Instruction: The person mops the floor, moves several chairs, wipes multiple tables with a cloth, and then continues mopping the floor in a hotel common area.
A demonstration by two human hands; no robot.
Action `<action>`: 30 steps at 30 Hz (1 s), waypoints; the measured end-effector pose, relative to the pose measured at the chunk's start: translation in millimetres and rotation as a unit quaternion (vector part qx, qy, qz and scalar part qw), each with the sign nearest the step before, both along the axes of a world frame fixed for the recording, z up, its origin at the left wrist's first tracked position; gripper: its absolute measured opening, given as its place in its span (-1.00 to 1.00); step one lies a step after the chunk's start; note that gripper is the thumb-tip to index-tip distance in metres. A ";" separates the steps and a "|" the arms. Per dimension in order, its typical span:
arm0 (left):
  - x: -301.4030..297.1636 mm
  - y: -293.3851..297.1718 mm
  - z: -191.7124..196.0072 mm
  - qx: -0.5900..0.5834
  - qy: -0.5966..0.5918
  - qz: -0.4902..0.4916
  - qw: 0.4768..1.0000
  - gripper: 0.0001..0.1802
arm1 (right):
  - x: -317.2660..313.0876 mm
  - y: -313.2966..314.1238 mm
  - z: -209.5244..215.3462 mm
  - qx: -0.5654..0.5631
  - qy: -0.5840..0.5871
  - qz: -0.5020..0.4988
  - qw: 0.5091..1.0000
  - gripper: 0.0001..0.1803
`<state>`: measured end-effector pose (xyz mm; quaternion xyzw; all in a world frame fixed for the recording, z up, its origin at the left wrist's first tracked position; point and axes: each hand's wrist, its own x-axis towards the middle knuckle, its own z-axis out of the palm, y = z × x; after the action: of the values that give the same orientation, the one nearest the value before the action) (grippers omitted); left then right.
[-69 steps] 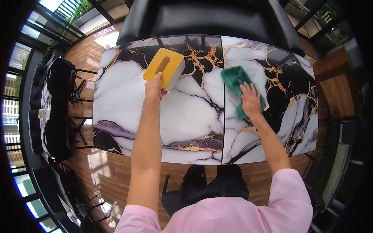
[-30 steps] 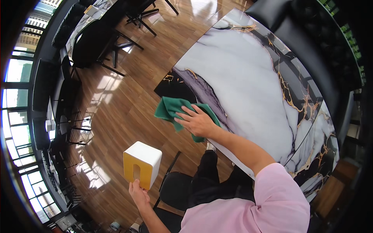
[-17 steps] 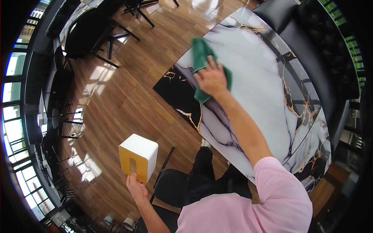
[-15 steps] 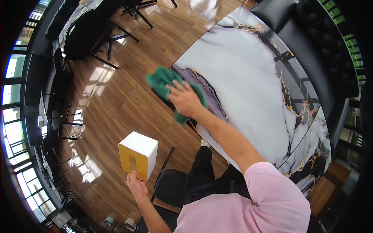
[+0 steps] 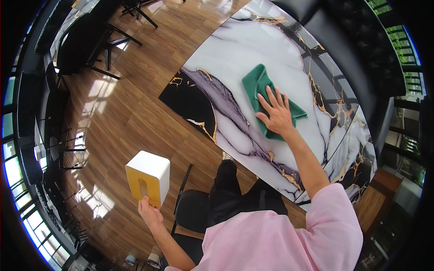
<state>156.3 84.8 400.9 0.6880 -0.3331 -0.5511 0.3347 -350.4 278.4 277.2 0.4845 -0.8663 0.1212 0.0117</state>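
Observation:
My right hand (image 5: 276, 114) lies with fingers spread on a green cloth (image 5: 261, 86), pressing it against a glossy marble-patterned table (image 5: 217, 49). The cloth is bunched, with loose corners sticking out beyond the hand on both sides. Off to the left, above the floor, my left hand (image 5: 150, 212) grips a white tissue box (image 5: 148, 162) by its lower edge. A yellow, wood-like panel with an oval slot forms one face of this box. The fingers overlap the bottom of that slot.
A black tufted sofa (image 5: 361, 49) runs along the table's far right side. Below my left arm is a black chair (image 5: 195, 210). More black chairs (image 5: 86, 45) stand at the upper left on the brown wood floor (image 5: 140, 99). A wooden block-shaped piece (image 5: 377, 194) sits at the right.
My right hand and the green cloth have moved right, from the table's left edge onto its middle. My left hand still holds the tissue box. The view has shifted slightly.

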 end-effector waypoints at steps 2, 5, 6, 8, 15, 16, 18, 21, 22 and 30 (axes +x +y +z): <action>-6.4 2.5 -3.0 -0.007 -0.002 0.003 1.000 -0.85 | -9.5 -54.9 -10.5 -0.045 0.047 -0.060 0.996 -0.35; -21.7 1.8 -1.8 -0.015 -0.002 -0.022 1.000 -0.86 | -10.7 -143.8 -3.4 -0.121 0.057 -0.092 0.987 -0.40; -24.0 1.4 -1.6 -0.017 0.003 -0.033 0.999 -0.85 | 11.3 -160.8 -1.4 -0.159 0.036 -0.044 0.986 -0.43; -8.4 1.6 -2.0 -0.037 0.020 -0.046 0.998 -0.83 | 69.8 -161.5 -7.0 -0.173 0.015 0.096 0.980 -0.51; -11.4 -6.1 2.8 -0.010 0.013 -0.072 0.997 -0.81 | 217.5 155.0 9.6 0.002 -0.118 -0.022 0.993 -0.41; -16.0 -8.5 0.7 -0.005 0.020 -0.078 0.997 -0.81 | 230.1 213.1 10.2 0.039 -0.119 -0.031 0.992 -0.43; -29.3 -13.0 -3.0 0.006 0.027 -0.102 0.994 -0.81 | 237.2 295.9 21.9 0.016 -0.190 -0.123 0.974 -0.46; -52.7 -26.2 -4.9 0.010 0.001 -0.196 0.981 -0.79 | 204.8 270.4 64.4 -0.151 -0.275 -0.355 0.881 -0.53; -65.5 -29.3 -1.0 -0.007 0.004 -0.199 0.980 -0.78 | 190.2 232.7 68.3 -0.174 -0.271 -0.362 0.875 -0.56; -202.8 -37.8 -5.9 -0.042 0.057 -0.340 0.938 -0.68 | 227.8 34.1 -28.1 -0.273 -0.033 -0.190 0.942 -0.55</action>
<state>-46.5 47.0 395.1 0.4860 -0.5507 -0.6559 0.1744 -122.6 312.6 249.1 0.2844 -0.8758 0.3649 0.1375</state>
